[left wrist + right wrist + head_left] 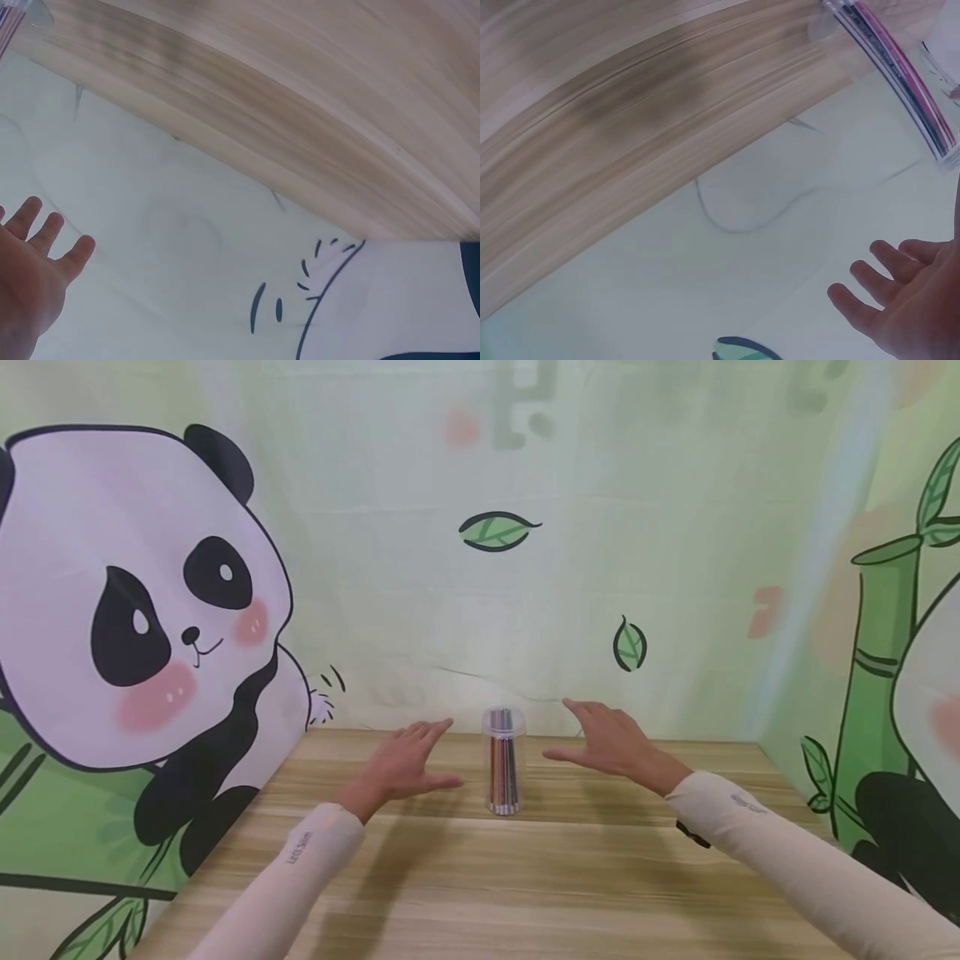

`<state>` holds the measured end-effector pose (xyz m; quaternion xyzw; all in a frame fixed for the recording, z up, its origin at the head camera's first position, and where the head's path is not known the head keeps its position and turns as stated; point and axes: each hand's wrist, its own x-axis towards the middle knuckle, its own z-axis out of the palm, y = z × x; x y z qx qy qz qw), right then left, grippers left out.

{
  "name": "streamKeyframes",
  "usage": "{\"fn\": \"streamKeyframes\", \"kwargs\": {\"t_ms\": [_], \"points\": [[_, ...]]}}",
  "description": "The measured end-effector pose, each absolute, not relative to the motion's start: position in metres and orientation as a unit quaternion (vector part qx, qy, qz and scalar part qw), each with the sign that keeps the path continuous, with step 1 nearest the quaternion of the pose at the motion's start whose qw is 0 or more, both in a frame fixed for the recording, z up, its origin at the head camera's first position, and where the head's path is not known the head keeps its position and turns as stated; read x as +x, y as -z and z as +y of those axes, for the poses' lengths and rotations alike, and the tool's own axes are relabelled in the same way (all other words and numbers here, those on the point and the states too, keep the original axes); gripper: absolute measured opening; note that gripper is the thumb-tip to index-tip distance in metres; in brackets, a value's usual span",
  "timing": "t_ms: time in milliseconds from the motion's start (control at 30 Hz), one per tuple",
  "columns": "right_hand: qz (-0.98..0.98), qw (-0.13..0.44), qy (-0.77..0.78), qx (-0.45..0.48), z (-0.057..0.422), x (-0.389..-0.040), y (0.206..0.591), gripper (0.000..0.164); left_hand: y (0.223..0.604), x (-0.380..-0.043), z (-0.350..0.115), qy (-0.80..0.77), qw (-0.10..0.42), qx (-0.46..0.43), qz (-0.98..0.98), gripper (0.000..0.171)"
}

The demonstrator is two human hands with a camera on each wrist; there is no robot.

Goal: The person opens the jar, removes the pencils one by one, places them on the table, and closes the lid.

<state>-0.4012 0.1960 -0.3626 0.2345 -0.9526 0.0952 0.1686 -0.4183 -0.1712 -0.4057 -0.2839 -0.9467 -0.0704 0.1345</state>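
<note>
A clear cylindrical container [503, 732] stands upright on the wooden table, holding a bundle of slim coloured sticks [503, 777]. My left hand [402, 762] is raised to its left, thumb and fingers spread, with a gap between them and the container. On the other side my right hand [607, 742] hovers with thumb and fingers apart, likewise holding nothing. In the left wrist view, only the fingers and part of the palm of the left hand [34, 289] show at the lower left. The right wrist view shows the sticks [900, 79] at top right, above the right hand [911, 307].
The wooden table [480, 893] runs back to a pale green cloth backdrop [390, 610] printed with pandas, leaves and bamboo. Cloth walls also close in the left and right sides. A dark band [692, 835] hangs under the right sleeve.
</note>
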Motion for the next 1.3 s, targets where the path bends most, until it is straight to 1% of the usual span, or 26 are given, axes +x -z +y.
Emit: {"fn": "streamKeyframes", "kwargs": {"t_ms": [333, 700, 867, 1133, 1300], "points": [[-0.951, 0.163, -0.097, 0.244, 0.169, -0.407, 0.362, 0.1, 0.414, -0.423, -0.152, 0.099, 0.123, -0.27, -0.95, 0.108], [-0.946, 0.164, -0.115, 0.256, 0.142, -0.412, 0.364, 0.098, 0.42, -0.424, -0.134, 0.147, 0.129, -0.281, -0.94, 0.106], [-0.946, 0.161, -0.12, 0.253, 0.132, -0.417, 0.367, 0.095, 0.424, -0.426, -0.125, 0.169, 0.116, -0.262, -0.943, 0.105], [-0.94, 0.19, -0.127, 0.252, 0.118, -0.42, 0.375, 0.087, 0.427, -0.428, -0.111, 0.217, 0.114, -0.263, -0.933, 0.104], [-0.938, 0.216, -0.142, 0.229, 0.11, -0.42, 0.378, 0.078, 0.431, -0.431, -0.104, 0.234, 0.116, -0.265, -0.928, 0.102]]}}
